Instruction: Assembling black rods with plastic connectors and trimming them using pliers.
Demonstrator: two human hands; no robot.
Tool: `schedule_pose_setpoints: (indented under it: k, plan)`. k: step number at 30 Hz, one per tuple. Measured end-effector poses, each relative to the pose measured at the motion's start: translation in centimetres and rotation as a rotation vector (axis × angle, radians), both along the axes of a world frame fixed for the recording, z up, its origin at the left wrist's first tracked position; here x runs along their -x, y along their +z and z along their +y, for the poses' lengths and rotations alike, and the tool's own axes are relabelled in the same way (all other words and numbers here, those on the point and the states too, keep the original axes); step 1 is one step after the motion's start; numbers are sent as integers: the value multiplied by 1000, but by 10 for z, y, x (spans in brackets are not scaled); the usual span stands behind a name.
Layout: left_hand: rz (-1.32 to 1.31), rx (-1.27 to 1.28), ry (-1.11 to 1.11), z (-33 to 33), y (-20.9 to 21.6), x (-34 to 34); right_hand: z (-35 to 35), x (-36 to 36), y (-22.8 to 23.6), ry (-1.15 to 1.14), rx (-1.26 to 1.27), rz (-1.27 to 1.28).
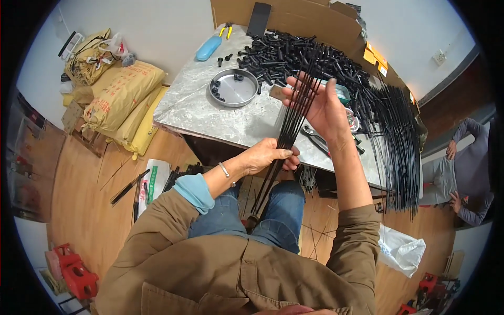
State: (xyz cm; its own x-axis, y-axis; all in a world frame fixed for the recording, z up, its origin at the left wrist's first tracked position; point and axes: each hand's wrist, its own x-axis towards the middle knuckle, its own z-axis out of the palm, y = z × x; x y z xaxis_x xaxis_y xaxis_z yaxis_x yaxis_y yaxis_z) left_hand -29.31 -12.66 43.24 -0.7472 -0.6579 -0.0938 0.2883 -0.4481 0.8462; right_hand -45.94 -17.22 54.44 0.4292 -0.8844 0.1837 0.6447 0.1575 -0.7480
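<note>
A bundle of thin black rods (292, 122) slants upward in front of me. My left hand (262, 156) is closed around its lower middle, thumb across the rods. Their lower ends reach down between my knees. Against the upper part lies my right hand (334, 116), palm up with its fingers stretched and thumb apart, not closed on the rods. Pliers with dark handles (316, 140) lie on the table below that hand. Beyond, a heap of short black bolt-like parts (286, 51) covers the back of the table. A round metal tray (242, 92) holds several small black pieces.
A large sheaf of black rods (400, 152) hangs over the table's right edge. A blue case (208, 48) and yellow-handled pliers (227, 30) lie at the back left. Yellow sacks (123, 97) are stacked at left. Another person (464, 163) stands at right.
</note>
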Motion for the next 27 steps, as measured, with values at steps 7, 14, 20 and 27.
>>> schedule_pose_setpoints:
  k: [7,14,20,27]
  plan:
    - [-96,45,44,8,11,3,8,-4,14,-93,134,363]
    - [-526,1064,725,5,25,-13,36,-8,2,-115,327,502]
    - [-652,1638,93,-41,14,-19,64,-25,-12,-121,337,590]
    - [-764,1503,81,-38,29,-30,71,-23,-22,-224,438,574]
